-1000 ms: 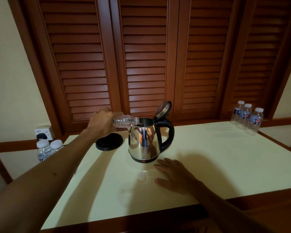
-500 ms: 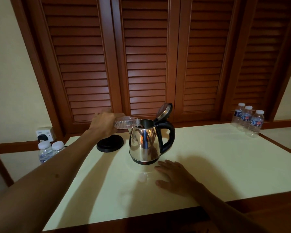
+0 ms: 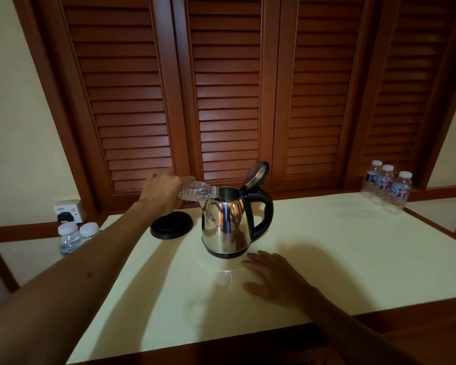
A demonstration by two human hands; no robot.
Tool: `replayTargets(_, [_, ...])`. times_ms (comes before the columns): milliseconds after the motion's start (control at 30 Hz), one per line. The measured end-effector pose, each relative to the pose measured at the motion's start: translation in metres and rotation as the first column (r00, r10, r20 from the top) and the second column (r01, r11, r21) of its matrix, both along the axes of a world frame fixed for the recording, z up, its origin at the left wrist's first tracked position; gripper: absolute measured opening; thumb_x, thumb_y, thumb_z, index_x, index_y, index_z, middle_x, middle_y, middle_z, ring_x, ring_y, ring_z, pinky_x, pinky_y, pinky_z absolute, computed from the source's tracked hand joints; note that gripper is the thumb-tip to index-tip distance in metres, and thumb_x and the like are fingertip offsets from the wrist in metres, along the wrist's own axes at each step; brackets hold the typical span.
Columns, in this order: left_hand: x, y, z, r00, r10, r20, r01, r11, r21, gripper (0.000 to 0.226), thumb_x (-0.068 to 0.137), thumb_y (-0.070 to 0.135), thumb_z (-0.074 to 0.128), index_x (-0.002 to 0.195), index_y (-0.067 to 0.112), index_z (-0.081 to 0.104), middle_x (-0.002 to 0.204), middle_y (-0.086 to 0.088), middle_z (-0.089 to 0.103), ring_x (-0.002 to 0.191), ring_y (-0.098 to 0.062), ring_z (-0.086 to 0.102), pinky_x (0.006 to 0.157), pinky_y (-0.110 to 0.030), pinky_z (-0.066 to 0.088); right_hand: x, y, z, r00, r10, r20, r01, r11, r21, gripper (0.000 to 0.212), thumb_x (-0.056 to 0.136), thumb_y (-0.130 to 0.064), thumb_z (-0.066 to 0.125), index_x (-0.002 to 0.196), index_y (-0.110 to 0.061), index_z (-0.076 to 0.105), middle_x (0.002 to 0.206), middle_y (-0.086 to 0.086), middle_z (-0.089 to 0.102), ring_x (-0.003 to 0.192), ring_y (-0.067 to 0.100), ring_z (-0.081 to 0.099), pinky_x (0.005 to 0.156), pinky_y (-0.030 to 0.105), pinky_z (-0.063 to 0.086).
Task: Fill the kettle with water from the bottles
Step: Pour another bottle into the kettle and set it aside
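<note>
A: What has the left hand got?
B: Its grip is closed round a clear plastic bottle, fingers wrapped about the body. The bottle lies nearly level, its open mouth at the rim of the kettle.
A: And the right hand?
B: Flat on the tabletop, fingers spread and straight, holding nothing. It rests just in front of the kettle's base, to its right.
A: Where does the kettle stand?
B: Upright near the middle of the tabletop, steel body, black handle pointing right, lid hinged up and open.
A: Anything beside it?
B: A round black base lies just to its left, under the left wrist. A small white cap sits on the tabletop in front of the kettle.
A: Other bottles?
B: Three capped bottles stand together at the far right corner. Two more capped bottles stand on the lower shelf at the left, near a wall socket.
</note>
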State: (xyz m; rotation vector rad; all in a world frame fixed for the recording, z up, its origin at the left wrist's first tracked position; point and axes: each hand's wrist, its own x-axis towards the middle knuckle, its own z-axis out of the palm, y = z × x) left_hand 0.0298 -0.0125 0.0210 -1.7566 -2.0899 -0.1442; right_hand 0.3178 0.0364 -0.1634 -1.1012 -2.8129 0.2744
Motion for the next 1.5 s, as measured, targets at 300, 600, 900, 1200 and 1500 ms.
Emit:
replayTargets(300, [0.002, 0.001, 0.002, 0.999, -0.017, -0.035, 0.018, 1.0, 0.018, 0.06, 0.094, 0.028, 0.064, 0.148, 0.038, 0.04, 0.128, -0.012, 0.05, 0.119, -0.027, 0.05, 0.104, -0.045, 0.038, 0.001, 0.002, -0.002, 1.0, 0.003, -0.011, -0.003, 1.0, -0.009, 0.072, 0.088, -0.074, 0.029, 0.15, -0.039, 0.022, 0.16, -0.014, 0.014, 0.148, 0.011, 0.004, 0.119, 0.04, 0.004])
replayTargets(600, [0.006, 0.005, 0.006, 0.992, 0.003, -0.123, -0.003, 1.0, -0.001, 0.063, 0.095, 0.031, 0.062, 0.15, 0.041, 0.034, 0.128, -0.01, 0.047, 0.122, -0.027, 0.045, 0.108, -0.044, 0.034, 0.0, 0.003, -0.004, 1.0, -0.003, -0.01, 0.004, 1.0, 0.008, 0.073, 0.087, -0.075, 0.028, 0.15, -0.038, 0.023, 0.16, -0.013, 0.016, 0.148, 0.012, 0.005, 0.12, 0.042, 0.007])
replayTargets(900, [0.009, 0.006, 0.01, 0.985, -0.005, -0.171, 0.007, 1.0, 0.009, 0.065, 0.094, 0.023, 0.063, 0.149, 0.042, 0.034, 0.126, -0.008, 0.048, 0.119, -0.025, 0.047, 0.107, -0.042, 0.036, 0.0, 0.005, -0.006, 1.0, -0.007, -0.013, 0.007, 1.0, -0.002, 0.074, 0.086, -0.076, 0.028, 0.149, -0.039, 0.022, 0.16, -0.015, 0.015, 0.148, 0.01, 0.005, 0.12, 0.041, 0.005])
replayTargets(1200, [0.014, 0.01, 0.017, 0.961, -0.08, -0.266, 0.094, 0.995, 0.041, 0.064, 0.096, 0.013, 0.058, 0.15, 0.039, 0.036, 0.131, -0.008, 0.047, 0.126, -0.025, 0.045, 0.112, -0.04, 0.031, 0.0, -0.001, 0.001, 1.0, -0.006, -0.026, 0.006, 1.0, -0.013, 0.07, 0.089, -0.071, 0.033, 0.149, -0.037, 0.025, 0.16, -0.013, 0.016, 0.148, 0.011, 0.006, 0.119, 0.04, 0.005])
replayTargets(1500, [0.023, 0.011, 0.027, 0.943, -0.107, -0.315, 0.123, 0.992, 0.031, 0.057, 0.096, 0.017, 0.061, 0.149, 0.027, 0.043, 0.134, -0.008, 0.047, 0.128, -0.026, 0.042, 0.113, -0.037, 0.028, 0.0, 0.001, -0.001, 0.999, -0.005, -0.04, 0.005, 1.0, 0.003, 0.073, 0.086, -0.074, 0.031, 0.149, -0.036, 0.026, 0.159, -0.014, 0.019, 0.147, 0.01, 0.008, 0.12, 0.04, 0.007])
